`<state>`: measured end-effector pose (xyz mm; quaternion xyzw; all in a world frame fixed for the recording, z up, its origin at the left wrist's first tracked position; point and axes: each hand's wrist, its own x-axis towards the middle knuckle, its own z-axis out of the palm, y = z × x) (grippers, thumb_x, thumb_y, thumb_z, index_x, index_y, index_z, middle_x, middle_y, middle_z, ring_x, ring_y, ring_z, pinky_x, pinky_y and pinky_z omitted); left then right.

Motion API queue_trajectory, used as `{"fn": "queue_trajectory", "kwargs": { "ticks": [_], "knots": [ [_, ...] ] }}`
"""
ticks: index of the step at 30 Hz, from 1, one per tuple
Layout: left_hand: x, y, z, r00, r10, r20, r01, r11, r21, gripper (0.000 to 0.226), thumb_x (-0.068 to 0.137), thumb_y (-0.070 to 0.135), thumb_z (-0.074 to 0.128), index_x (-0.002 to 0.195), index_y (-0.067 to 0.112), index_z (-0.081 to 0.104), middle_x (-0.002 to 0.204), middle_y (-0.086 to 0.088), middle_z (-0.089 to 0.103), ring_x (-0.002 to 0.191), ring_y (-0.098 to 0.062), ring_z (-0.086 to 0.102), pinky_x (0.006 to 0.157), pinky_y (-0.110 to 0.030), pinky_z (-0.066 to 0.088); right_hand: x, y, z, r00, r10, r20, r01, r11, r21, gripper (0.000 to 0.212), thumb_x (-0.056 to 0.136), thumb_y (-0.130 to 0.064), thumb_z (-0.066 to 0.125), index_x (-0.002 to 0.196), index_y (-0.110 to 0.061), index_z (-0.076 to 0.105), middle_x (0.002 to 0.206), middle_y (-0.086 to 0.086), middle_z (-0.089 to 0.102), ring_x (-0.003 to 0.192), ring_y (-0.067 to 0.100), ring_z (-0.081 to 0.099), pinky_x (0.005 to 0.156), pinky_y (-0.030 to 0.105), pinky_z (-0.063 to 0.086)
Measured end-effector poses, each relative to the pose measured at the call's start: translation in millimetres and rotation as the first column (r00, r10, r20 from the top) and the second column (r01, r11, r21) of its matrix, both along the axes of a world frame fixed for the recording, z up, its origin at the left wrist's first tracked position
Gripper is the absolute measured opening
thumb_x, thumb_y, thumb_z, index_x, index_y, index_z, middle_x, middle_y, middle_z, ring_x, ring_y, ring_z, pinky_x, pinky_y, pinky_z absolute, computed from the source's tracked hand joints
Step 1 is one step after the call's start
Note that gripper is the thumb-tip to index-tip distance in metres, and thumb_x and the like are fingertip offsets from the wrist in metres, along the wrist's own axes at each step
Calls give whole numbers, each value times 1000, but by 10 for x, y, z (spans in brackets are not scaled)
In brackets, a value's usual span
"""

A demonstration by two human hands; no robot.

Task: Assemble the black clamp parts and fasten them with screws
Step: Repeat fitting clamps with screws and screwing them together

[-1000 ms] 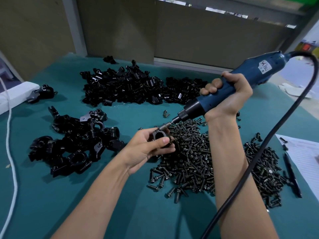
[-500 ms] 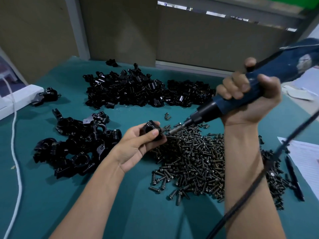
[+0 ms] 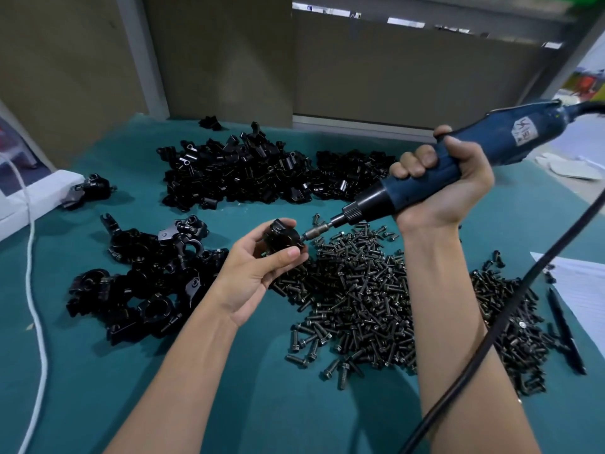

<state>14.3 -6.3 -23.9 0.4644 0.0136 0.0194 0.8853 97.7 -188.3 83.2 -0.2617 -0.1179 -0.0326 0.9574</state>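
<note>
The left hand (image 3: 258,273) holds a clamp (image 3: 283,239). The right hand (image 3: 448,185) grips the driver (image 3: 425,181), its tip at the screw. Next, keep it straight and push.

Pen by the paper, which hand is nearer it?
Right. The right hand, gripping the screwdriver, is left of and beyond the pen; the left hand, holding a clamp, is farther left.

A black clamp (image 3: 282,239) is pinched in the left hand (image 3: 255,273), thumb across its front. The bit of the blue driver (image 3: 510,136), gripped in the right hand (image 3: 448,185) and slanting down-left, touches the clamp's right side. Dark screws (image 3: 360,290) lie heaped just beneath that grip. Loose black parts (image 3: 235,172) are piled beyond it, and assembled clamps (image 3: 144,273) cluster to its left.
</note>
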Motion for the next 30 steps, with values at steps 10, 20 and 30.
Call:
{"fn": "queue_trajectory", "kwargs": {
  "ticks": [10, 20, 30],
  "knots": [
    [-24, -17, 25, 999, 10, 37, -17, 980, 197, 45, 47, 15, 85, 90, 25, 79, 88, 6, 74, 101, -36, 67, 88, -30, 58, -17, 34, -8, 999, 39, 5, -38, 997, -72, 4, 65, -15, 48, 66, -14, 52, 48, -3, 42, 39, 11, 37, 44, 20, 31],
    [-27, -23, 10, 999, -9, 33, 4, 986, 164, 38, 57, 5, 81, 93, 19, 79, 91, 4, 76, 92, -35, 73, 78, -24, 59, -16, 24, -14, 999, 42, 11, -41, 995, -88, 9, 64, -14, 48, 73, -14, 50, 48, -3, 40, 39, 11, 36, 44, 20, 32],
    [-18, -29, 7, 999, -24, 20, 21, 987, 161, 44, 51, 14, 86, 94, 20, 79, 94, 7, 76, 93, -35, 72, 83, -29, 59, -7, 22, -29, 998, 58, 17, -56, 995, -86, 9, 65, -14, 49, 74, -14, 50, 48, -4, 41, 39, 11, 37, 44, 19, 33]
  ]
}}
